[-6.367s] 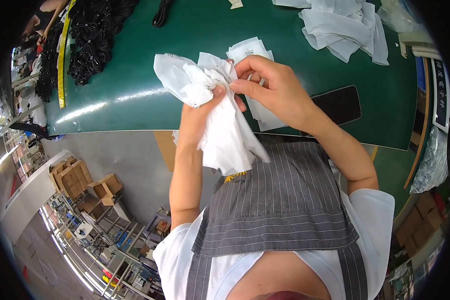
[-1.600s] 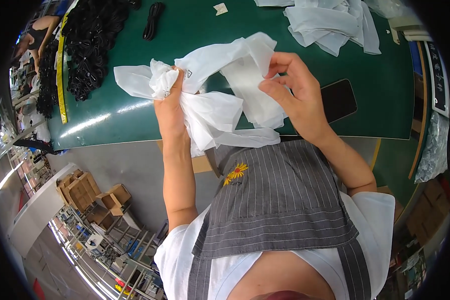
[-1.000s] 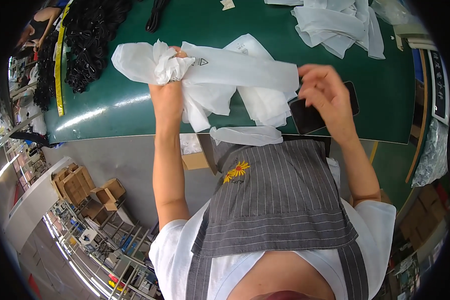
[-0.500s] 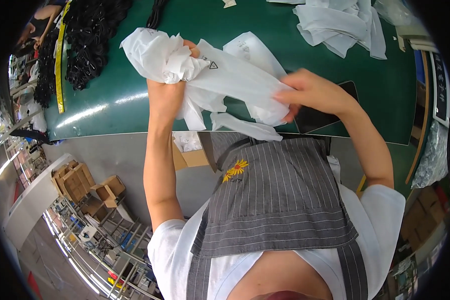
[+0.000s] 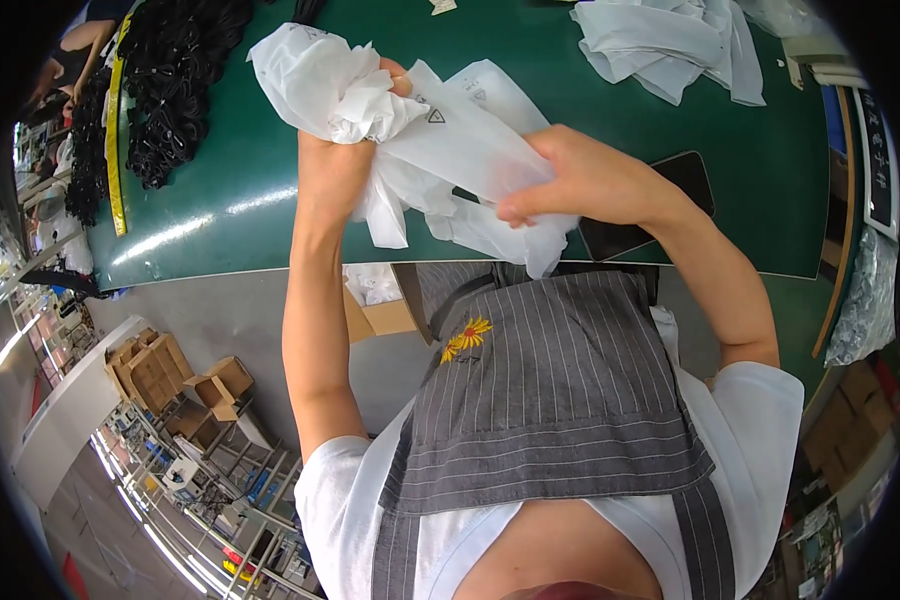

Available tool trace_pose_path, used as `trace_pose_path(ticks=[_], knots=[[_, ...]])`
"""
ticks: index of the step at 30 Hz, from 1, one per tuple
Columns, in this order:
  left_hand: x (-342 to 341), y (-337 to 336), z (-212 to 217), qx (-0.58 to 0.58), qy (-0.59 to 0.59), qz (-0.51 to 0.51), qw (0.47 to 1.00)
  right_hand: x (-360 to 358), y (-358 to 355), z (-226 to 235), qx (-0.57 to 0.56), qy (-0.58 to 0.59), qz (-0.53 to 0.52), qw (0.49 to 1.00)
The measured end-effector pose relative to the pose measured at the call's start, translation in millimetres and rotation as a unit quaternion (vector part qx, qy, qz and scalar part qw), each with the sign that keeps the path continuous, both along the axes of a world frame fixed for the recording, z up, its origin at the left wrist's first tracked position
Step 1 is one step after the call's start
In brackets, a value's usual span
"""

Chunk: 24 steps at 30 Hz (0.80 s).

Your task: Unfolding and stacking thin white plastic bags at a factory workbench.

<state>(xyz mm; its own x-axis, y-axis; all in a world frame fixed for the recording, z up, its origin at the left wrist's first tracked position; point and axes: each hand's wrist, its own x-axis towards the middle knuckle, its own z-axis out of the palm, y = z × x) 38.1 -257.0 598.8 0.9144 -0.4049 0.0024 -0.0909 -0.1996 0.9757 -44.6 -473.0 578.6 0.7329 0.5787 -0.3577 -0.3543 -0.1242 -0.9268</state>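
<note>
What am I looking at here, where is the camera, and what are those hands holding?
The camera sits on a person's head, looking down with a wide lens that bends straight edges. Both bare hands hold a bunch of thin white plastic bags above a green table: the left hand grips the crumpled end, the right hand pinches the other end. On the table lie a dark phone, more white bags and a heap of black cords. The person wears a striped grey apron.
</note>
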Motion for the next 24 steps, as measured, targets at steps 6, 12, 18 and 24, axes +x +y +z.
trace_pose_path(ticks=[6,12,18,24], knots=[[3.5,9.6,3.2,0.006,0.008,0.017,1.000,-32.8,-18.3,-7.6,0.002,0.043,-0.055,0.998],[0.7,11.1,-1.0,-0.024,-0.018,0.106,0.994,-52.1,-14.8,12.3,-0.051,-0.015,-0.297,0.953],[-10.1,7.1,-3.4,-0.061,0.003,0.190,0.980,-57.3,12.4,11.2,-0.005,-0.068,-0.428,0.901],[-12.7,14.3,-7.7,-0.099,0.021,0.231,0.968,-52.9,13.3,3.8,0.037,-0.064,-0.482,0.873]])
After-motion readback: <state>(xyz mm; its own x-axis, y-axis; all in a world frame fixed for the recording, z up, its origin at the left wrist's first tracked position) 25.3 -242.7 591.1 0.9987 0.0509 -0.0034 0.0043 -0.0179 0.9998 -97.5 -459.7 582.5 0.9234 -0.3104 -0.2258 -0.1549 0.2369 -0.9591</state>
